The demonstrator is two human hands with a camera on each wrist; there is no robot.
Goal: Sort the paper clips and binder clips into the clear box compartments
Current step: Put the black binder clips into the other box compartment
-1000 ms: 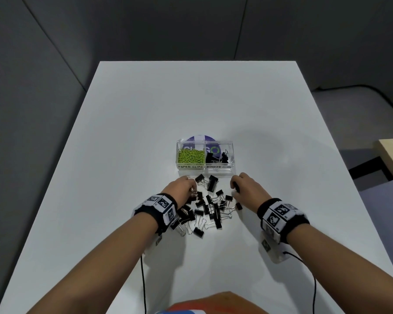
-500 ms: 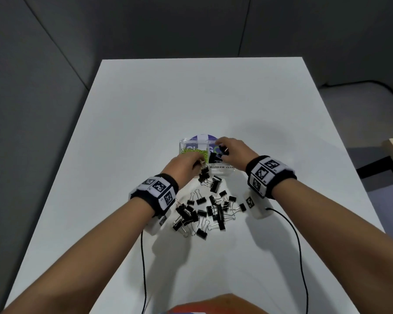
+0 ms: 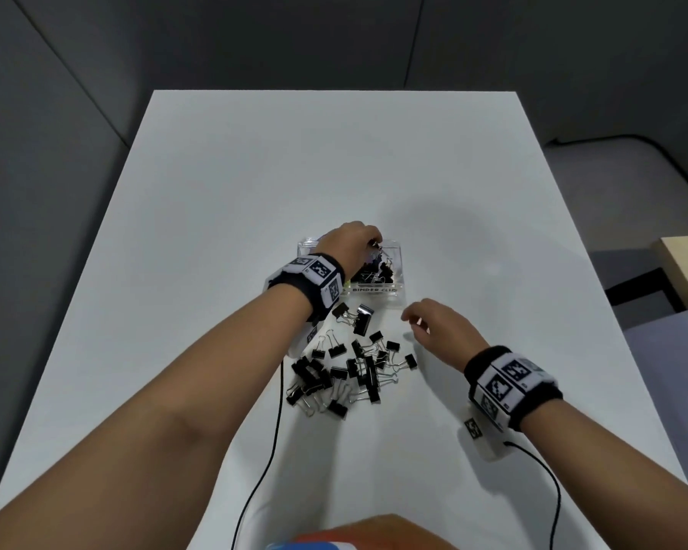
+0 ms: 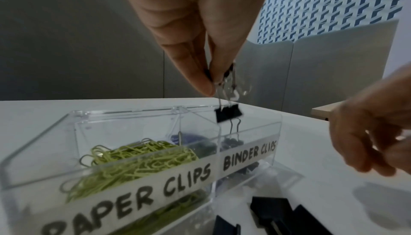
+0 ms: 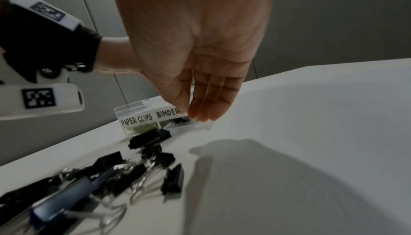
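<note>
Left hand [image 4: 200, 33] pinches a binder clip [image 4: 228, 115] above the box [image 4: 142, 193]'s BINDER CLIPS side, probably about to drop it; right hand [image 3: 439, 329], relaxed and empty, should next pick from the pile [image 3: 346, 375].

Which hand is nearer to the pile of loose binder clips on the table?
Right. The right hand hangs empty just beside the pile; the left hand holds clips over the clear box.

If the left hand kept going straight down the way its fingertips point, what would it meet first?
Probably the binder clips already lying in the compartment labelled BINDER CLIPS. The left hand pinches a binder clip by its wire handles, dangling at about rim height, so that clip would touch first. Depth is uncertain.
</note>
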